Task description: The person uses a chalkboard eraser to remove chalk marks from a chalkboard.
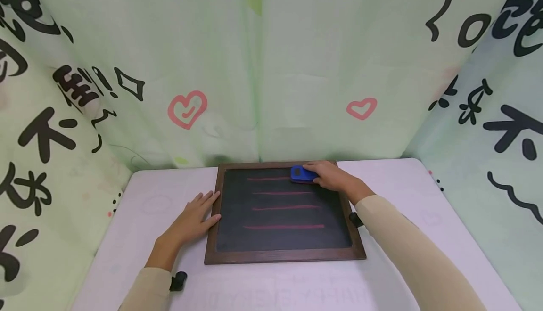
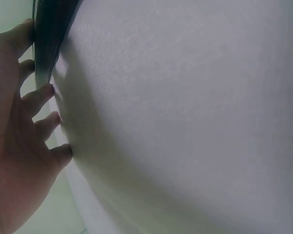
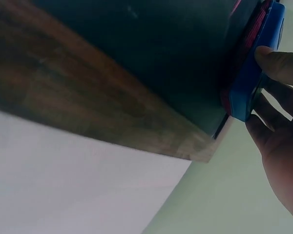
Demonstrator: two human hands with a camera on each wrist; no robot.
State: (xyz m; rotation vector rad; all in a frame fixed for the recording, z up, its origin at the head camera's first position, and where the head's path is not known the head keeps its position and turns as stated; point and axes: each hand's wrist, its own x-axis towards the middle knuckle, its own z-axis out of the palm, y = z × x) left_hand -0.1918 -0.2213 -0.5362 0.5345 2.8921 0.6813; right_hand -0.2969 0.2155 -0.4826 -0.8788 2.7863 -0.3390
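Note:
A chalkboard [image 1: 284, 242] in a brown wooden frame lies on the table, with several pink horizontal lines drawn across it. My right hand [image 1: 333, 175] grips a blue board eraser [image 1: 302, 174] at the board's upper right, over the right end of the top line. In the right wrist view, thumb and fingers hold the eraser [image 3: 256, 68] by its sides, its dark pad against the board. My left hand [image 1: 193, 221] rests at the left edge of the frame, fingers spread and fairly straight, fingertips touching the wood. The left wrist view shows this hand [image 2: 19, 126] beside the frame's dark edge [image 2: 53, 34].
The white table [image 1: 169, 198] extends around the board on both sides and in front. Pale green fabric with pink hearts [image 1: 187, 109] and black writing hangs behind and at both sides. Each wrist wears a small black camera [image 1: 178, 281].

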